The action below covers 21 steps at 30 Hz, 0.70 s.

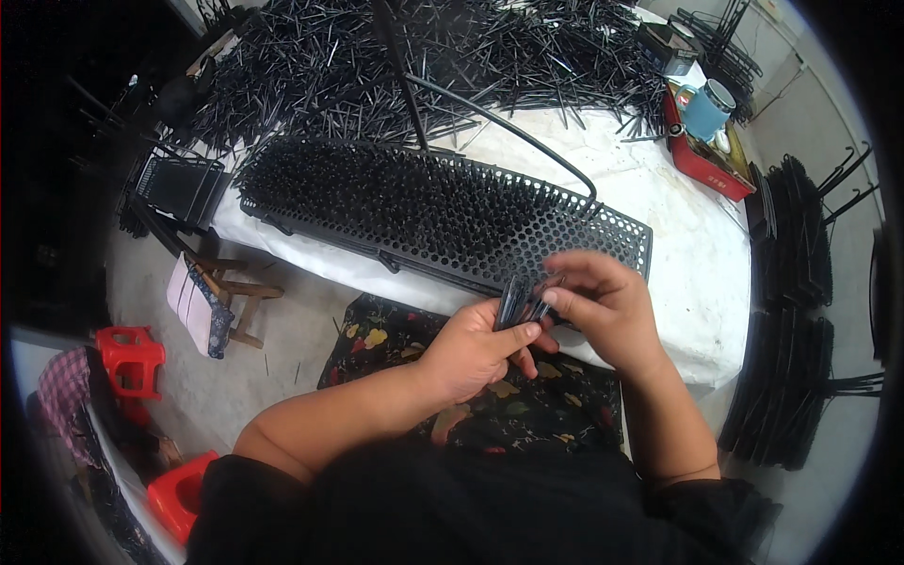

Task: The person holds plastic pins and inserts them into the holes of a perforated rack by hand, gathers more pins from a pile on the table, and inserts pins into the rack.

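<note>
My left hand (468, 350) is closed around a bundle of thin black sticks (512, 299), their ends pointing up and away from me. At the right side of the bundle, my right hand (610, 309) has its thumb and fingers bent in, pinching at the sticks; how many it grips cannot be made out. Just beyond both hands lies a long black perforated tray (623, 247). Many of its holes hold upright black sticks (377, 193), packed densely on the left and thinning to bare holes at the right end.
A big heap of loose black sticks (452, 47) covers the far side of the white-covered table (702, 282). A bent black metal bar (508, 122) rises over the tray. Far right, a red bin (702, 169) holds a blue mug (708, 111). Black racks (796, 226) line the right wall; red stools (130, 360) stand left.
</note>
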Tool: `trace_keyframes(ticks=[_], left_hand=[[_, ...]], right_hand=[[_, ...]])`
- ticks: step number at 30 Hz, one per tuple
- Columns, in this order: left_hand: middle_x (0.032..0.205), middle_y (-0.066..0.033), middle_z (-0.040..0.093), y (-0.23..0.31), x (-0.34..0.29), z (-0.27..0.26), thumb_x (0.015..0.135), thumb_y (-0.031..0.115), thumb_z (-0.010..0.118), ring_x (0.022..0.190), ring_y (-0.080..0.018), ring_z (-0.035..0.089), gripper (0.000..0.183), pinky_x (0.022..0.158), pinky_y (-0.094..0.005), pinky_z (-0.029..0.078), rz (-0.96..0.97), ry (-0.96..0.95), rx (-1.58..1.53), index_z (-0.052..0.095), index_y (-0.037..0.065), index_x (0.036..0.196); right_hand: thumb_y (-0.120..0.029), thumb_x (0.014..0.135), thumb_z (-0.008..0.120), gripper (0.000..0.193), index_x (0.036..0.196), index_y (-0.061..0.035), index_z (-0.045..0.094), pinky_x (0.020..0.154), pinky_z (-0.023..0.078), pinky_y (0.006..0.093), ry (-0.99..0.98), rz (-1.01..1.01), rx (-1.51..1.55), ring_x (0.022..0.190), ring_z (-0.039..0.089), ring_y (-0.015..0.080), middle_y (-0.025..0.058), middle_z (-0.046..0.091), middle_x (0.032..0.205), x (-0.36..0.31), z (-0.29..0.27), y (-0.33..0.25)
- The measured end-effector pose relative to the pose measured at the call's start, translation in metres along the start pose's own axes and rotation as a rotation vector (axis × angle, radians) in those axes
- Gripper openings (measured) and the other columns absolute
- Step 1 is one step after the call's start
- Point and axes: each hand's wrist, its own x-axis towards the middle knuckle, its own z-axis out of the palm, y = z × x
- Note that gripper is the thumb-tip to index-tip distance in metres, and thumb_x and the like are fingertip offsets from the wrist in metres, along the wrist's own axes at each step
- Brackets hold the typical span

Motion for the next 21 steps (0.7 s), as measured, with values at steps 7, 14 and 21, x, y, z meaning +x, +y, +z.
trace_keyframes(ticks=[7,14,21], left_hand=[[0.099,-0.0148,0.065,0.000,0.004,-0.006,0.095,0.011,0.056,0.072,-0.0147,0.064,0.020,0.043,-0.0163,0.039,-0.119,0.044,-0.146,0.055,0.001,0.112],[0.101,-0.0160,0.064,-0.010,0.010,-0.016,0.093,0.014,0.060,0.084,-0.0212,0.066,0.023,0.054,-0.0230,0.051,-0.178,0.099,-0.229,0.054,0.001,0.111],[0.105,-0.0161,0.063,-0.007,0.008,-0.013,0.094,0.016,0.058,0.091,-0.0246,0.066,0.031,0.066,-0.0350,0.060,-0.210,0.033,-0.246,0.052,0.001,0.121]], right_hand=[[0.000,0.086,0.064,0.010,0.095,0.0014,0.063,0.064,0.053,0.0253,0.359,-0.224,0.049,0.076,0.065,0.0148,0.0119,0.069,0.088,0.020,-0.046,0.003],[0.000,0.089,0.063,0.012,0.101,0.0020,0.062,0.068,0.052,0.0239,0.654,-0.474,-0.079,0.084,0.066,0.0147,0.0108,0.068,0.093,0.036,-0.075,0.019],[-0.002,0.088,0.065,0.011,0.099,0.0006,0.064,0.065,0.052,0.0228,0.615,-0.391,-0.224,0.080,0.066,0.0122,0.0072,0.069,0.090,0.041,-0.074,0.021]])
